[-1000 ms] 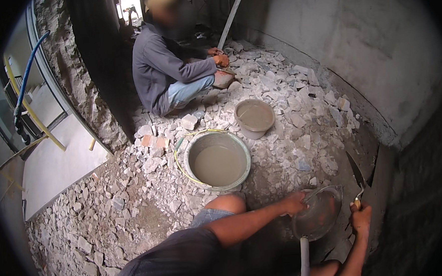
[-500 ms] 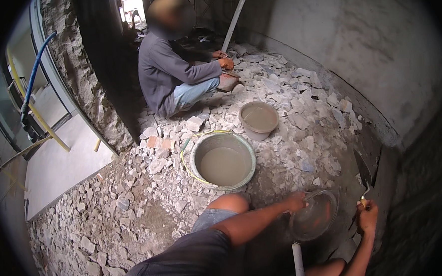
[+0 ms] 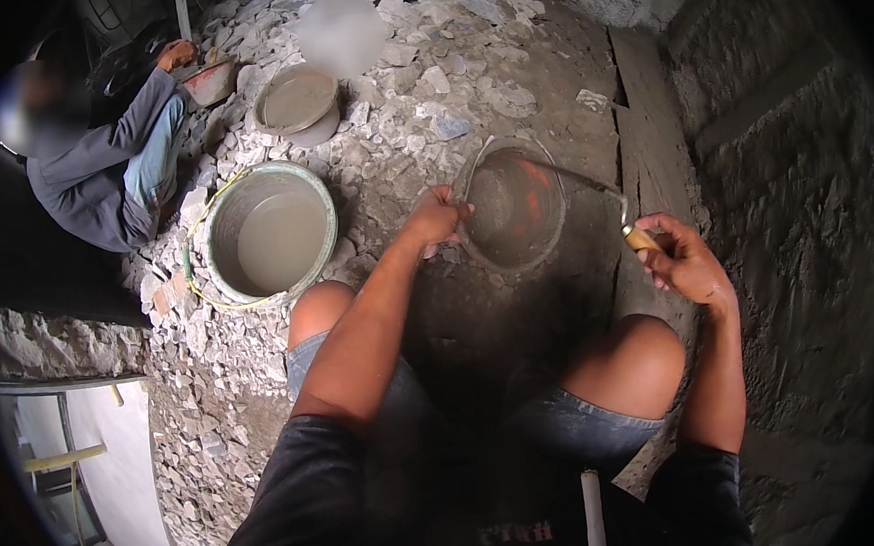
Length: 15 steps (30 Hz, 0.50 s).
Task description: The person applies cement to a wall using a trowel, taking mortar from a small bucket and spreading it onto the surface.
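My left hand (image 3: 438,220) grips the near-left rim of a mortar-smeared bucket (image 3: 543,230), its fingers closed on the edge. Inside that bucket, grey residue and reddish-orange patches show; how much it holds I cannot tell. A trowel (image 3: 641,240) is in my right hand (image 3: 689,268), held by its light wooden handle. Its bent metal neck runs left, and the blade, seen nearly edge-on, reaches over the bucket's far right rim. Whether the blade carries or touches anything is unclear.
Left of me stands a large green-rimmed tub (image 3: 328,224) of grey liquid with a yellow handle. Beyond it sits a smaller bucket (image 3: 316,131) of grey mix. Broken rubble (image 3: 417,76) covers the floor. A co-worker (image 3: 106,172) squats at far left; a rough wall (image 3: 792,254) rises at right.
The view has turned right toward the wall. My right hand has brought the trowel from beside the wall, blade raised, to over the bucket. My left hand keeps hold of the bucket's rim.
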Each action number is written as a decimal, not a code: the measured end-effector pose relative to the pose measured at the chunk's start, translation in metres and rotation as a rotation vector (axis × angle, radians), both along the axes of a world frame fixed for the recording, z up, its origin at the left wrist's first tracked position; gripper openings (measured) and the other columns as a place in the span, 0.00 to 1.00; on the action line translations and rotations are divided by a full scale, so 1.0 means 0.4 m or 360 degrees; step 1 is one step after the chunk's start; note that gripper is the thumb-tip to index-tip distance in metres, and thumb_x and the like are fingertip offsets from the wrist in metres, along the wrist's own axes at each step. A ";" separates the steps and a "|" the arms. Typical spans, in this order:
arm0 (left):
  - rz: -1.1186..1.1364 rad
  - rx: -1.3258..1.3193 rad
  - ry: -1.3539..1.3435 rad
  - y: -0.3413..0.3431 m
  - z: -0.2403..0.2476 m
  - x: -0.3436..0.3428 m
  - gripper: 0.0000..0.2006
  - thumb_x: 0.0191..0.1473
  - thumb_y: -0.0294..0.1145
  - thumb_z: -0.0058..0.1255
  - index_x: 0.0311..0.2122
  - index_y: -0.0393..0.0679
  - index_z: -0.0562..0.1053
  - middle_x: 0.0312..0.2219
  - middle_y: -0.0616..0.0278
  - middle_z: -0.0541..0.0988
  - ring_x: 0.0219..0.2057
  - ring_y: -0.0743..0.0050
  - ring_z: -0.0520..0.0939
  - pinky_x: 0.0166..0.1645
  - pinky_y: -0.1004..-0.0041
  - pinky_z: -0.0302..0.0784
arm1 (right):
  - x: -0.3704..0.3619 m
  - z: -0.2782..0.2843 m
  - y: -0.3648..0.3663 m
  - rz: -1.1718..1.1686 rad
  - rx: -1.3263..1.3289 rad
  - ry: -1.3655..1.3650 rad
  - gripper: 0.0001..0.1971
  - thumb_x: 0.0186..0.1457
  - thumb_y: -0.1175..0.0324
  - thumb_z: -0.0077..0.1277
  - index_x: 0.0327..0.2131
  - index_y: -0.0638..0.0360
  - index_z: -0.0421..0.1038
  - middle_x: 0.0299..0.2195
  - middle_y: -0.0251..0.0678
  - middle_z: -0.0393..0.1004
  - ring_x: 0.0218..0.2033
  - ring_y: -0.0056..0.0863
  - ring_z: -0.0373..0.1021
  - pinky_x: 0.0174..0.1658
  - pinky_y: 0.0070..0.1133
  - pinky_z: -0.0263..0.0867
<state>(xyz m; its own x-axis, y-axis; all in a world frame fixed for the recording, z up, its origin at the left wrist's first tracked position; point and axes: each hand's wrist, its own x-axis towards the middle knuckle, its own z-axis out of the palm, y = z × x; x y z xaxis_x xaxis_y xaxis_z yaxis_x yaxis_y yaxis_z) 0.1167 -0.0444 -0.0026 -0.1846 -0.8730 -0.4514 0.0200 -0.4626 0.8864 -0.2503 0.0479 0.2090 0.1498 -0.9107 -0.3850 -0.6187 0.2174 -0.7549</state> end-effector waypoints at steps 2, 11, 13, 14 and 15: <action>-0.0092 -0.0017 -0.0287 0.023 0.015 -0.010 0.09 0.58 0.34 0.62 0.36 0.46 0.73 0.25 0.71 0.75 0.27 0.79 0.79 0.29 0.74 0.80 | 0.019 -0.097 -0.007 -0.0032 0.0260 -0.0125 0.18 0.61 0.72 0.56 0.54 0.55 0.70 0.25 0.28 0.71 0.20 0.14 0.65 0.24 0.19 0.62; -0.0243 -0.0327 -0.0311 0.067 0.082 -0.067 0.12 0.59 0.36 0.62 0.44 0.43 0.75 0.28 0.69 0.76 0.27 0.79 0.76 0.32 0.74 0.78 | 0.170 -0.423 -0.125 0.0297 -0.0563 0.0787 0.17 0.63 0.68 0.47 0.54 0.54 0.73 0.42 0.57 0.79 0.43 0.58 0.77 0.49 0.45 0.72; -0.0265 -0.0308 -0.0422 0.072 0.093 -0.059 0.13 0.59 0.35 0.62 0.46 0.42 0.75 0.28 0.69 0.76 0.26 0.80 0.76 0.31 0.73 0.77 | 0.181 -0.439 -0.078 0.0418 -0.0476 0.0906 0.17 0.63 0.67 0.45 0.54 0.54 0.74 0.42 0.58 0.79 0.43 0.57 0.77 0.49 0.46 0.72; -0.0285 -0.0305 -0.0504 0.070 0.087 -0.061 0.14 0.59 0.34 0.62 0.47 0.41 0.75 0.27 0.68 0.77 0.26 0.80 0.75 0.31 0.73 0.76 | 0.170 -0.456 -0.040 0.0588 -0.0449 0.0915 0.17 0.64 0.67 0.44 0.53 0.53 0.74 0.39 0.57 0.79 0.42 0.56 0.78 0.47 0.47 0.73; -0.0292 -0.0303 -0.0501 0.072 0.072 -0.064 0.14 0.59 0.34 0.62 0.47 0.41 0.75 0.27 0.68 0.77 0.26 0.80 0.75 0.31 0.73 0.76 | 0.156 -0.471 -0.009 0.0757 -0.0421 0.0923 0.16 0.64 0.66 0.43 0.52 0.53 0.74 0.37 0.57 0.80 0.40 0.56 0.78 0.44 0.47 0.73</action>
<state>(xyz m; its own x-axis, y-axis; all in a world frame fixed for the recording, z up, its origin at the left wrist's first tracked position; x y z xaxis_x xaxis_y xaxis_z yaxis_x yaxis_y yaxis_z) 0.0910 -0.0157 0.0261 -0.2238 -0.9118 -0.3442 -0.3332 -0.2603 0.9062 -0.1878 0.0444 0.0208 0.3875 -0.8716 -0.3004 -0.9103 -0.3104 -0.2738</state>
